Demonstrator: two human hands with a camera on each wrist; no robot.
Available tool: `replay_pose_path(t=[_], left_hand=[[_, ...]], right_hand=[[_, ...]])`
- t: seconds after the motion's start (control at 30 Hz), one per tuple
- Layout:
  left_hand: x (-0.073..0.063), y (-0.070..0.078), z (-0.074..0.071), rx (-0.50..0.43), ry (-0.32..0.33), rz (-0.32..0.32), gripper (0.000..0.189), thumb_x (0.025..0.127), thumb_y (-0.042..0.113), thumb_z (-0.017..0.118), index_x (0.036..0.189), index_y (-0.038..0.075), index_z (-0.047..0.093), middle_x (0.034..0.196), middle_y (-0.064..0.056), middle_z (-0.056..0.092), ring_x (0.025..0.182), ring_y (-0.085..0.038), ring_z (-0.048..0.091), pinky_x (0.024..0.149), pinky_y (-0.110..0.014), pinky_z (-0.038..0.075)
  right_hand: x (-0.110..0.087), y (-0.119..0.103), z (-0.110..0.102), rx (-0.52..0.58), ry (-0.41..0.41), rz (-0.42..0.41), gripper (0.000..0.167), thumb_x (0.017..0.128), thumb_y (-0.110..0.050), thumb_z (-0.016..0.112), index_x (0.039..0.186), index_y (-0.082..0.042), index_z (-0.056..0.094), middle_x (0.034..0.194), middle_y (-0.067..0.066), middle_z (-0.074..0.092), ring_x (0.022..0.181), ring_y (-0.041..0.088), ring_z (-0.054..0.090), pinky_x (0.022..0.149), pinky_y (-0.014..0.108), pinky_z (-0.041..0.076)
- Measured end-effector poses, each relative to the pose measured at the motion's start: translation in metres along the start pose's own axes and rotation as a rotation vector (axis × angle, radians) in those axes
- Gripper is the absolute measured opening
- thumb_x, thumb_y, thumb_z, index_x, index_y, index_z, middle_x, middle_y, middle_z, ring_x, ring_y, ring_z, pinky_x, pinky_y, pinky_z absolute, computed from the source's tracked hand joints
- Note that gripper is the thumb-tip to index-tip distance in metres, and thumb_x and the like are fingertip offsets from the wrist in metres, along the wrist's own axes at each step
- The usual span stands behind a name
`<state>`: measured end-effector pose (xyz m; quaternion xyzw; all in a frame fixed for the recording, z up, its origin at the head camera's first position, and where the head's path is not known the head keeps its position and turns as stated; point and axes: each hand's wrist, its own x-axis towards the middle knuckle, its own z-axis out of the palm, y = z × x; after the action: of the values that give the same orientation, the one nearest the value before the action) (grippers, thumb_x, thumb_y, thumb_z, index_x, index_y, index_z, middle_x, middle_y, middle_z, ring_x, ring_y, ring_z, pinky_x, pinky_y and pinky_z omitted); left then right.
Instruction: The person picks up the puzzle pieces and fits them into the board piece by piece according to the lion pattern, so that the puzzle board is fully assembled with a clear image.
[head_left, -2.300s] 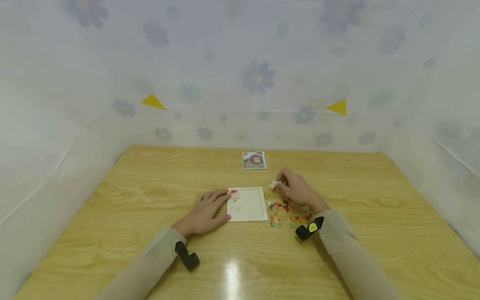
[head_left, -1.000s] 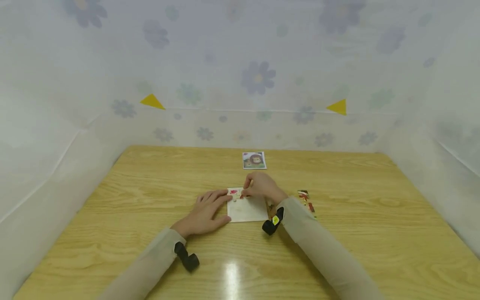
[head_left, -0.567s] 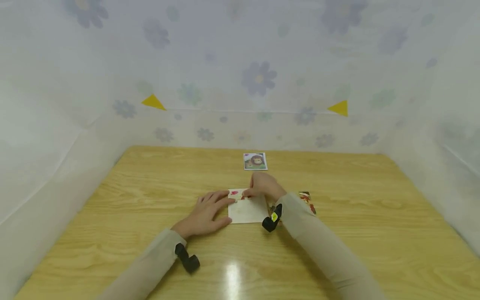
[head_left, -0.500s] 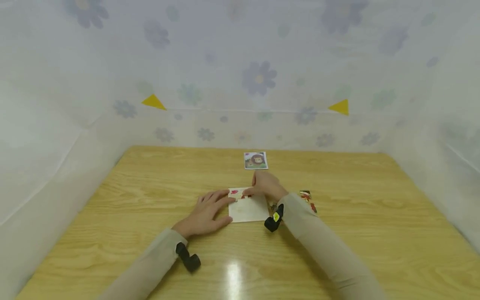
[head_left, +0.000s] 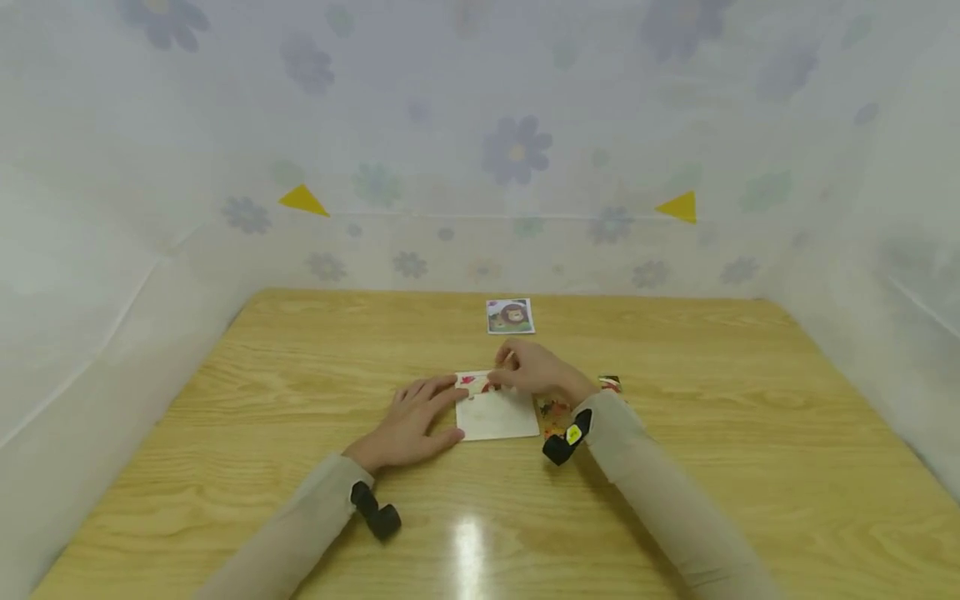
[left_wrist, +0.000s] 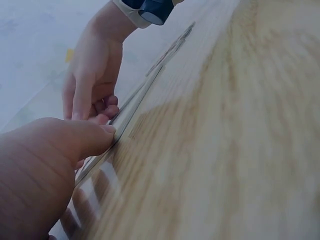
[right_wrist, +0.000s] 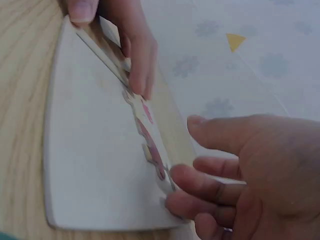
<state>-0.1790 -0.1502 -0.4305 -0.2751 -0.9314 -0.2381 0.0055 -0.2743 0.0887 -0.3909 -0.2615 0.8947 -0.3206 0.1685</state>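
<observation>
My left hand lies flat along the left edge of a white puzzle tray, its fingers straight and touching the rim. In the right wrist view, a fingertip of that hand reaches the joined puzzle pieces, which run along the tray's top edge and show pink and red-brown print. My right hand is at the tray's upper right. Its thumb stands apart from the loosely bent fingers, with nothing visible between them. Those fingertips are beside the end of the row of pieces; exact contact is hard to tell.
Loose puzzle pieces lie right of the tray, partly hidden under the right wrist. Another dark and red piece shows beyond the sleeve. A lion picture card lies at the table's back.
My right hand brought a puzzle piece from the right side to the tray's top row, pressed there, and has now let go and shifted slightly right. My left hand stays put.
</observation>
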Motion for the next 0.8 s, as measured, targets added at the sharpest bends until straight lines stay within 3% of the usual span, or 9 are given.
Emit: replay_pose_path(t=[0.13,0.23,0.47,0.8], left_hand=[[0.002,0.001,0.000,0.000,-0.010,0.000,0.059,0.094,0.047,0.055,0.145,0.022,0.044,0.155,-0.007,0.032,0.139,-0.033,0.030,0.105,-0.057,0.024],[0.000,0.001,0.000,-0.006,-0.013,0.008,0.057,0.093,0.045,0.056,0.144,0.020,0.045,0.155,-0.007,0.032,0.139,-0.033,0.029,0.105,-0.058,0.023],[-0.004,0.000,0.003,-0.009,0.010,0.023,0.056,0.093,0.043,0.058,0.142,0.018,0.049,0.154,-0.007,0.035,0.138,-0.034,0.030,0.105,-0.061,0.022],[-0.006,-0.005,0.008,0.000,0.029,0.020,0.056,0.092,0.044,0.058,0.142,0.020,0.049,0.153,-0.006,0.036,0.137,-0.033,0.032,0.103,-0.059,0.024]], right_hand=[[-0.010,0.014,-0.017,0.031,-0.025,-0.160,0.017,0.097,-0.020,0.056,0.106,-0.005,0.057,0.075,0.006,0.060,0.060,0.014,0.052,0.057,0.029,0.044],[-0.023,0.022,-0.025,0.025,-0.016,-0.203,0.012,0.098,-0.018,0.056,0.101,-0.007,0.058,0.072,0.003,0.056,0.057,0.012,0.046,0.057,0.028,0.042],[-0.057,0.045,-0.039,0.001,0.034,-0.162,0.012,0.098,-0.015,0.054,0.102,-0.004,0.057,0.075,0.008,0.057,0.059,0.012,0.046,0.058,0.028,0.042],[-0.083,0.079,-0.051,-0.095,0.137,-0.114,0.021,0.095,-0.012,0.060,0.108,0.004,0.058,0.100,0.017,0.057,0.076,0.016,0.053,0.069,0.034,0.047]])
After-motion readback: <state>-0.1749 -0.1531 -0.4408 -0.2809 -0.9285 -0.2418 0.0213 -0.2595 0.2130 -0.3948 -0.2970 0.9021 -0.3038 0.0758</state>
